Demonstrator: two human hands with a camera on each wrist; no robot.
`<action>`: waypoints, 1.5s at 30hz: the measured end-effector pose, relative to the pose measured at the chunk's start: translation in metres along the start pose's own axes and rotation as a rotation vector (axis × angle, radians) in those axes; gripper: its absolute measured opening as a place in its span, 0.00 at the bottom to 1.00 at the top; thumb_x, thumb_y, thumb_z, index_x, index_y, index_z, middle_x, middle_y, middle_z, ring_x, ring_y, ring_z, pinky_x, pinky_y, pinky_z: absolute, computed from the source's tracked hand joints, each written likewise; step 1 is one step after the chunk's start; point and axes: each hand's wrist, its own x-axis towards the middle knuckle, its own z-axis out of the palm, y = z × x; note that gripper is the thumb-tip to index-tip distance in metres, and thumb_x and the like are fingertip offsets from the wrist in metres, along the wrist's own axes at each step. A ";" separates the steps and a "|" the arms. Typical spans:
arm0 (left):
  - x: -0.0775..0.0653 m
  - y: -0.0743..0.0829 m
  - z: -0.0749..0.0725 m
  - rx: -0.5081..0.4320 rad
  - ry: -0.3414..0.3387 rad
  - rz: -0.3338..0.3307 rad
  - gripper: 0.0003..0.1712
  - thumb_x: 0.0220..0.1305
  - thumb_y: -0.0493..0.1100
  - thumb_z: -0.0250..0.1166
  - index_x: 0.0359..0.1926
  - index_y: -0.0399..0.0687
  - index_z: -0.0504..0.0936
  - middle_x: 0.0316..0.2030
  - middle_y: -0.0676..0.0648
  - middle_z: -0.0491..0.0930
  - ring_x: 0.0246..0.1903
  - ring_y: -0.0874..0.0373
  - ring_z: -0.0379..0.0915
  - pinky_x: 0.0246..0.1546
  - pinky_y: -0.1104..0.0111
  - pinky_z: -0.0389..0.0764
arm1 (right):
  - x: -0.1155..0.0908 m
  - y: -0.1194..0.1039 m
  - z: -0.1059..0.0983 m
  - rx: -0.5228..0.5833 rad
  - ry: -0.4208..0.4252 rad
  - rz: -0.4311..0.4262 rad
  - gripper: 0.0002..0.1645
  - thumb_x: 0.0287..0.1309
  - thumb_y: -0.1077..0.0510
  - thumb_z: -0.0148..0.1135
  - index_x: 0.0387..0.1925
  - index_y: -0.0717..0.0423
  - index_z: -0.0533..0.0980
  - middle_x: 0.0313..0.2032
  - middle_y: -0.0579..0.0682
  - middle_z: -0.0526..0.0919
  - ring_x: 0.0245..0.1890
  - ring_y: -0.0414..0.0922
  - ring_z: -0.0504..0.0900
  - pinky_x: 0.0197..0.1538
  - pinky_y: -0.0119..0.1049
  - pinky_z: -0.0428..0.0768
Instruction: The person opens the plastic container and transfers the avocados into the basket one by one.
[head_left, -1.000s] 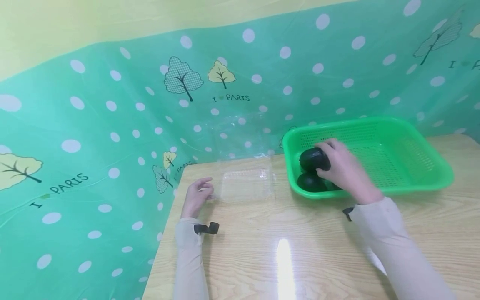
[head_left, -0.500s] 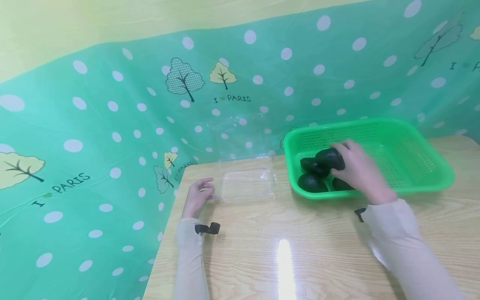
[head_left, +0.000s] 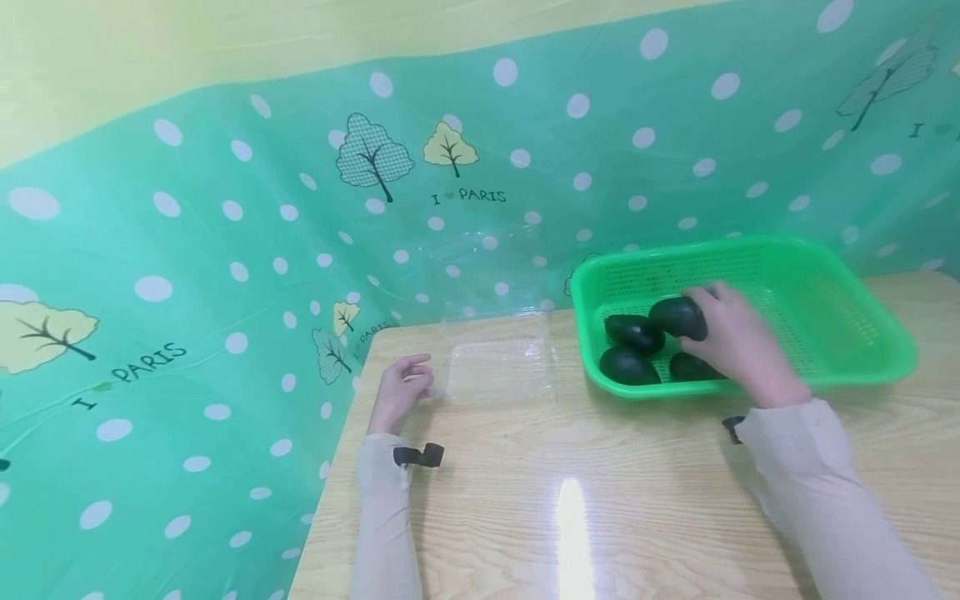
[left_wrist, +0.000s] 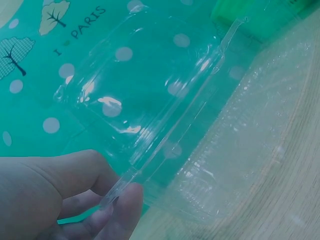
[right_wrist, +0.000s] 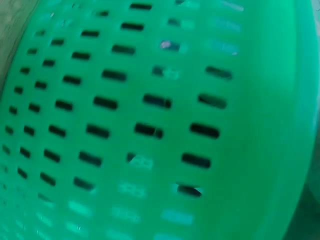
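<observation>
In the head view my right hand [head_left: 738,337] grips a dark avocado [head_left: 677,317] inside the green plastic basket [head_left: 870,333]. Below and left of it lie a second avocado [head_left: 636,333], a third at the front left corner, and another partly under my wrist. My left hand [head_left: 401,392] pinches the rim of a clear plastic clamshell box [head_left: 498,367] at its left side. Close up in the left wrist view, thumb and fingers [left_wrist: 127,205] meet on that rim, with the lid [left_wrist: 145,75] raised. The right wrist view shows only the slotted basket wall [right_wrist: 165,115], not the hand.
A wooden table [head_left: 510,500] carries the box and basket. Behind them hangs a green dotted cloth [head_left: 262,217] that the box's raised lid stands against. A bright light reflection [head_left: 573,533] lies on the tabletop.
My right hand has moved rightward in the basket with the avocado in its grip, showing more of the avocados lying below. My left hand has stayed at the box.
</observation>
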 end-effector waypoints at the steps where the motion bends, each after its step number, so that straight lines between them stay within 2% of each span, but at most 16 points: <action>1: 0.000 0.000 0.000 0.000 0.000 -0.003 0.30 0.63 0.28 0.57 0.67 0.32 0.68 0.56 0.27 0.70 0.44 0.34 0.78 0.50 0.55 0.85 | 0.000 0.001 0.000 -0.001 -0.003 0.006 0.42 0.48 0.64 0.73 0.64 0.71 0.66 0.59 0.74 0.67 0.57 0.71 0.67 0.56 0.71 0.72; 8: 0.000 0.001 0.000 0.002 -0.001 -0.009 0.30 0.63 0.27 0.57 0.67 0.31 0.68 0.57 0.27 0.70 0.44 0.34 0.78 0.52 0.52 0.84 | -0.001 0.011 0.000 -0.024 -0.030 0.013 0.41 0.50 0.66 0.70 0.64 0.74 0.64 0.58 0.76 0.66 0.58 0.72 0.65 0.58 0.71 0.69; 17: 0.000 -0.001 -0.001 -0.005 0.001 -0.011 0.28 0.65 0.29 0.58 0.67 0.32 0.69 0.57 0.26 0.71 0.45 0.31 0.77 0.55 0.48 0.82 | -0.005 0.019 0.003 -0.069 -0.035 -0.010 0.40 0.52 0.67 0.70 0.64 0.75 0.64 0.56 0.77 0.66 0.54 0.73 0.66 0.53 0.71 0.72; 22: 0.001 -0.003 -0.001 -0.005 0.002 -0.005 0.28 0.65 0.29 0.58 0.67 0.31 0.69 0.57 0.26 0.70 0.44 0.32 0.76 0.54 0.50 0.83 | -0.004 0.023 0.004 -0.067 -0.044 -0.012 0.39 0.53 0.67 0.69 0.64 0.76 0.63 0.57 0.77 0.66 0.55 0.74 0.65 0.54 0.72 0.71; 25: 0.008 -0.011 -0.002 0.000 0.006 -0.003 0.29 0.65 0.29 0.58 0.67 0.32 0.68 0.57 0.27 0.70 0.43 0.34 0.78 0.52 0.51 0.84 | -0.003 0.027 0.004 -0.063 -0.071 -0.009 0.39 0.55 0.66 0.68 0.65 0.77 0.62 0.58 0.79 0.64 0.56 0.75 0.64 0.56 0.73 0.69; 29: 0.020 -0.026 -0.004 0.003 0.022 0.008 0.29 0.64 0.30 0.59 0.67 0.35 0.69 0.56 0.30 0.72 0.39 0.43 0.80 0.46 0.59 0.87 | -0.001 0.030 0.005 -0.046 -0.129 0.019 0.41 0.60 0.63 0.65 0.67 0.78 0.57 0.60 0.81 0.61 0.58 0.77 0.62 0.60 0.73 0.66; 32: 0.022 -0.029 -0.004 0.006 0.032 0.022 0.29 0.64 0.30 0.59 0.66 0.36 0.70 0.55 0.31 0.73 0.38 0.45 0.80 0.43 0.64 0.87 | 0.000 0.032 0.005 -0.032 -0.166 0.048 0.43 0.62 0.60 0.64 0.69 0.79 0.54 0.61 0.82 0.59 0.59 0.78 0.61 0.61 0.74 0.65; 37: 0.023 -0.030 -0.004 0.007 0.034 0.033 0.28 0.65 0.31 0.59 0.66 0.37 0.70 0.55 0.31 0.73 0.40 0.42 0.80 0.45 0.62 0.87 | 0.004 0.034 0.007 -0.022 -0.217 0.092 0.44 0.66 0.57 0.61 0.68 0.81 0.51 0.61 0.85 0.57 0.59 0.79 0.60 0.61 0.75 0.64; 42: 0.023 -0.030 -0.004 0.011 0.035 0.016 0.28 0.65 0.32 0.60 0.66 0.38 0.71 0.55 0.32 0.74 0.39 0.44 0.80 0.47 0.59 0.87 | 0.006 0.037 0.008 -0.016 -0.259 0.124 0.45 0.68 0.56 0.59 0.67 0.85 0.49 0.62 0.87 0.53 0.61 0.81 0.56 0.63 0.75 0.60; 45: 0.022 -0.030 -0.004 0.014 0.035 0.011 0.28 0.65 0.31 0.60 0.67 0.38 0.71 0.55 0.32 0.73 0.39 0.45 0.80 0.49 0.58 0.86 | 0.007 0.039 0.010 -0.008 -0.273 0.136 0.45 0.69 0.56 0.57 0.66 0.87 0.48 0.61 0.88 0.55 0.60 0.81 0.57 0.63 0.75 0.62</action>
